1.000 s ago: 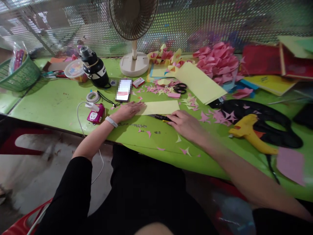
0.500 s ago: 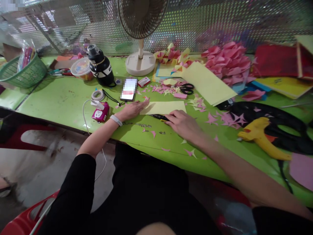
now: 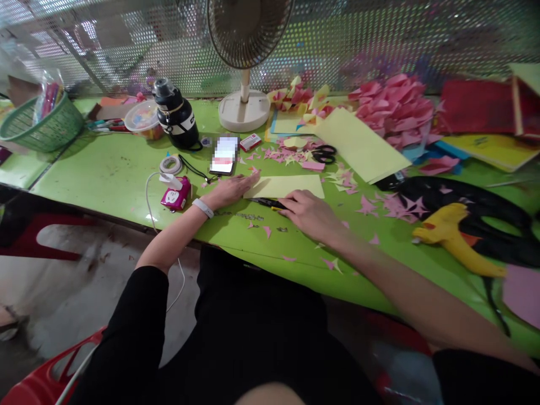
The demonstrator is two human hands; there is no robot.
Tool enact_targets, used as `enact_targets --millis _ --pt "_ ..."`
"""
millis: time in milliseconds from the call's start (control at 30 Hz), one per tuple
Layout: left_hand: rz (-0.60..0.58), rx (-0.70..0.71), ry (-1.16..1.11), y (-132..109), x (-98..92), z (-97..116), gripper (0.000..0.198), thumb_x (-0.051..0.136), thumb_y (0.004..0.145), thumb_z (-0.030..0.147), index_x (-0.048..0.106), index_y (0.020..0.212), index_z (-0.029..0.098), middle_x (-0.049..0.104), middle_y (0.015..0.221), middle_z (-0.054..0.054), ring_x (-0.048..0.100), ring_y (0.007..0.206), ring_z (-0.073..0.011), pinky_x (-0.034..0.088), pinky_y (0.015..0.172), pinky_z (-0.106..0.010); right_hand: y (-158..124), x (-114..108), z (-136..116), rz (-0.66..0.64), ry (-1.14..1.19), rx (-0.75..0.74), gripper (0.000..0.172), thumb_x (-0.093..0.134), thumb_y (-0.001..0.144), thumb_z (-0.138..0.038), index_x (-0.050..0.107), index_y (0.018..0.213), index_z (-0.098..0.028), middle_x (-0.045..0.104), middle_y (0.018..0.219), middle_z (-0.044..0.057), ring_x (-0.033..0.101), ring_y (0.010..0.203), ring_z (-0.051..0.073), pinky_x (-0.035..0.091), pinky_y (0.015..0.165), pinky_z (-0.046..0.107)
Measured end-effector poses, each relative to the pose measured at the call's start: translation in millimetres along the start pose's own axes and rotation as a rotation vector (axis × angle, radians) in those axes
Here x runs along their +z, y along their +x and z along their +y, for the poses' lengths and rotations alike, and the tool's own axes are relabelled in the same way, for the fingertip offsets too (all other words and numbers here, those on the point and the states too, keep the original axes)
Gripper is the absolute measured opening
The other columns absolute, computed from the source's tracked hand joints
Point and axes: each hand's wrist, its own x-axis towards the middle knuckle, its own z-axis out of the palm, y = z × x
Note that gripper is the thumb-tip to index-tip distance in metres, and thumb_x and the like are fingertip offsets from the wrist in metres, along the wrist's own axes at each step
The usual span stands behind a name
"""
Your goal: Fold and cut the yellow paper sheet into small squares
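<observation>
A pale yellow folded sheet of paper (image 3: 291, 185) lies on the green table. My left hand (image 3: 232, 189), with a pale band at the wrist, rests flat with its fingers stretched out over the paper's left end. My right hand (image 3: 310, 212) is closed around a black and yellow utility knife (image 3: 269, 203). The knife lies low along the paper's near edge, its front end pointing left toward my left hand. Whether the blade is inside the fold cannot be made out.
Black scissors (image 3: 324, 153) and pink star-shaped scraps (image 3: 371, 205) lie beyond and to the right. A yellow glue gun (image 3: 455, 236) is at the right. Behind stand a fan (image 3: 243, 109), a phone (image 3: 224, 154) and a black bottle (image 3: 177, 121); a purple power adapter (image 3: 176, 194) sits left.
My right hand has slid a little left along the paper's near edge, and more of the utility knife shows. My left hand stays in place on the paper. The view has shifted slightly.
</observation>
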Motion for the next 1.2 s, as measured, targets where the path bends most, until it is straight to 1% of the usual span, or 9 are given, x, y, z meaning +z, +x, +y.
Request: enact_targets --millis 133,267,433,600,700,800,967,1100,1200 --pt "-0.009 -0.008 -0.003 -1 -1.4 1 0.064 0.031 0.111 0.029 0.022 0.174 0.025 0.047 0.168 -0.01 0.052 0.148 -0.0359 0.054 0.112 -0.05 1 0 -8 -0.011 0.02 -0.027 0.044 0.039 0.111 -0.035 0.076 0.133 -0.026 0.068 0.114 0.016 0.065 0.098 0.031 0.064 0.081 0.055" --pt "0.006 -0.026 -0.001 -3 -5.4 6 0.062 0.035 0.112 0.039 0.026 0.173 0.027 0.048 0.168 -0.01 0.052 0.149 -0.0369 0.051 0.116 -0.052 -22 -14 -9 -0.015 0.055 -0.018 0.039 0.047 0.109 -0.034 0.075 0.135 -0.027 0.07 0.116 0.014 0.067 0.096 0.028 0.064 0.077 0.049" --pt "0.035 0.036 0.021 -5 -11.0 10 0.087 0.061 0.101 0.065 0.031 0.171 0.023 0.046 0.168 -0.013 0.046 0.155 -0.0359 0.036 0.129 -0.052 -70 -37 32 0.284 -0.073 0.31 0.043 0.045 0.108 -0.04 0.075 0.134 -0.023 0.071 0.114 0.017 0.067 0.099 0.033 0.061 0.079 0.053" --pt "0.043 0.157 0.022 -2 -16.1 7 0.069 0.056 0.107 0.056 0.042 0.166 0.023 0.048 0.167 -0.011 0.044 0.157 -0.0293 0.033 0.131 -0.049 -96 -36 69 0.363 -0.247 0.558 0.047 0.043 0.106 -0.045 0.076 0.125 -0.019 0.071 0.106 0.021 0.066 0.095 0.038 0.058 0.077 0.057" --pt "0.033 0.235 0.024 1 -16.9 6 0.061 0.054 0.109 0.047 0.042 0.165 0.027 0.05 0.167 -0.008 0.044 0.157 -0.025 0.033 0.132 -0.048 -87 -35 67 0.354 -0.342 0.529 0.044 0.044 0.106 -0.043 0.076 0.123 -0.018 0.071 0.105 0.021 0.066 0.098 0.039 0.057 0.084 0.061" --pt "0.014 0.284 0.038 9 -18.0 3 0.056 0.054 0.109 0.041 0.045 0.164 0.029 0.052 0.165 -0.006 0.045 0.157 -0.023 0.031 0.133 -0.048 -57 -37 60 0.316 -0.3 0.415 0.044 0.049 0.106 -0.047 0.073 0.131 -0.02 0.073 0.113 0.021 0.067 0.105 0.039 0.058 0.088 0.062" --pt "-0.003 0.302 0.092 26 -26.7 -5 0.052 0.052 0.108 0.031 0.05 0.16 0.023 0.055 0.162 -0.009 0.043 0.158 -0.0248 0.028 0.134 -0.049 -1 -40 52 0.072 -0.133 0.372 0.047 0.07 0.094 -0.061 0.076 0.119 -0.022 0.074 0.115 0.019 0.07 0.102 0.037 0.065 0.074 0.051" --pt "0.143 0.187 0.117 29 -31.7 2 0.052 0.053 0.106 0.025 0.053 0.157 0.02 0.052 0.165 -0.012 0.043 0.158 -0.0272 0.029 0.133 -0.055 12 -41 46 0.001 -0.006 0.479 0.05 0.078 0.09 -0.057 0.074 0.122 -0.019 0.077 0.104 0.017 0.073 0.085 0.032 0.064 0.068 0.046" --pt "0.345 0.082 0.003 22 -30.0 24 0.049 0.054 0.107 0.035 0.057 0.153 0.019 0.057 0.16 -0.014 0.052 0.152 -0.0289 0.039 0.128 -0.054 6 -45 44 0.025 0.085 0.536 0.05 0.075 0.093 -0.05 0.071 0.131 -0.017 0.079 0.101 0.017 0.073 0.077 0.031 0.063 0.067 0.047"
